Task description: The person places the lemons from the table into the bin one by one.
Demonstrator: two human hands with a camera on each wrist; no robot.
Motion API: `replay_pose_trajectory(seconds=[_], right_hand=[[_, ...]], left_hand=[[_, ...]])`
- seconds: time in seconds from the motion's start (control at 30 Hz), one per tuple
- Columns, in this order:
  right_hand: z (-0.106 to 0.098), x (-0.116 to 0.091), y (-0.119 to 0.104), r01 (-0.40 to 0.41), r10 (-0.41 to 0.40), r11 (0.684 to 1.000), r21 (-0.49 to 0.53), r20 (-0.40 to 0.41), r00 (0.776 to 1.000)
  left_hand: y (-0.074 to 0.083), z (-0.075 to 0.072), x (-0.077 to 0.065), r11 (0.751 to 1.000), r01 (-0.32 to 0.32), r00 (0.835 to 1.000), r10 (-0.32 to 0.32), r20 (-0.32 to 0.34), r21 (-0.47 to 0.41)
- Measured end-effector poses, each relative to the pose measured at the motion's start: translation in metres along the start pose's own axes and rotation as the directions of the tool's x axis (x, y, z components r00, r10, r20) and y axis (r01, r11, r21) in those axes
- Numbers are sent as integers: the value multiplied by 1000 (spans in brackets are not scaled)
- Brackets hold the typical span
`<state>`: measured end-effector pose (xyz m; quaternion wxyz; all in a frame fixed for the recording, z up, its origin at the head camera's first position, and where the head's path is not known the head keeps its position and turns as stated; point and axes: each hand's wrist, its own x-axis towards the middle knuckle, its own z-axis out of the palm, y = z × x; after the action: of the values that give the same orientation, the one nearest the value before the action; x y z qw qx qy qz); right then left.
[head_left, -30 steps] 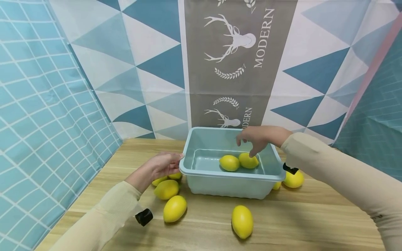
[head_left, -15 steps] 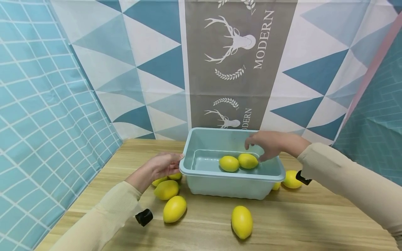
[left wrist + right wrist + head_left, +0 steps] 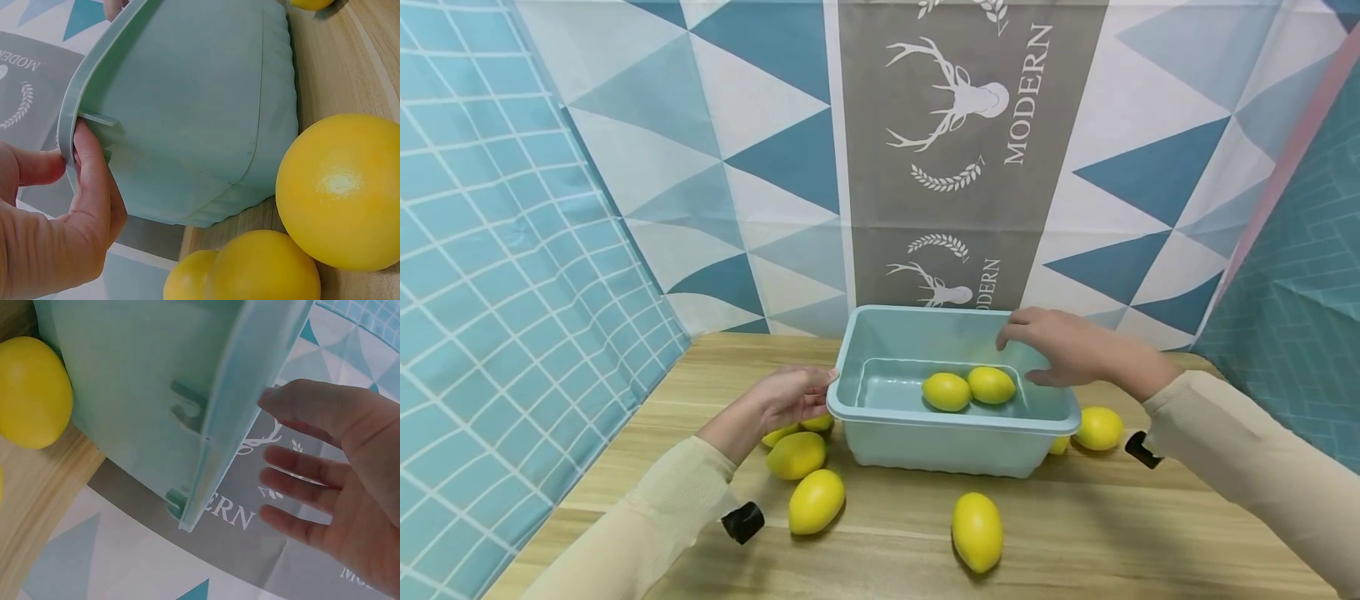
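Note:
A light blue-green plastic tub [image 3: 936, 443] stands on the table with two lemons inside, the left one [image 3: 947, 392] against the right one [image 3: 992, 385]. My left hand [image 3: 788, 395] pinches the tub's left rim; in the left wrist view the thumb lies on top and the fingers [image 3: 92, 169] curl beneath the lip. Over the tub's right end hovers my right hand [image 3: 1060, 346], holding nothing. Its fingers are spread and slightly bent in the right wrist view, with the thumb [image 3: 306, 403] near the rim.
Several lemons lie left of the tub, including one lemon [image 3: 817, 502] nearest the front. Another lemon [image 3: 977, 532] lies in front. To the right, a lemon [image 3: 1099, 428] sits beside a partly hidden one. A patterned backdrop [image 3: 790, 167] rises behind the wooden table [image 3: 895, 542].
My right hand has drawn back from the right lemon in the tub, moving right toward the tub's right rim. My left hand keeps its hold on the left rim.

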<state>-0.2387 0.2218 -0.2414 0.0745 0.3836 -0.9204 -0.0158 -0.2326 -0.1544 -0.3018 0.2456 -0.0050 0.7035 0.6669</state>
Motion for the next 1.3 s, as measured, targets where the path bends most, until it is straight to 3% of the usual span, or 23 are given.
replay_pose_trajectory(seconds=[0.27, 0.47, 0.63, 1.1, 1.3], right_hand=[[9, -9, 5, 13, -26, 998, -66, -201, 979], [13, -16, 15, -50, 23, 995, -83, -300, 954], [14, -25, 23, -52, 15, 995, -86, -380, 925], [22, -57, 40, -202, 149, 977, -74, -442, 885], [30, -67, 46, -206, 151, 976, -72, -457, 877]], left_hand=[[-1, 0, 1, 1000, -1, 1000, 1, 6, -9], [0, 0, 0, 1000, -3, 1000, 4, 7, -10], [0, -1, 0, 1000, -9, 1000, 9, 12, -9], [1, -1, -1, 1000, -12, 1000, 12, 14, -1], [0, -1, 0, 1000, -12, 1000, 12, 25, -6]])
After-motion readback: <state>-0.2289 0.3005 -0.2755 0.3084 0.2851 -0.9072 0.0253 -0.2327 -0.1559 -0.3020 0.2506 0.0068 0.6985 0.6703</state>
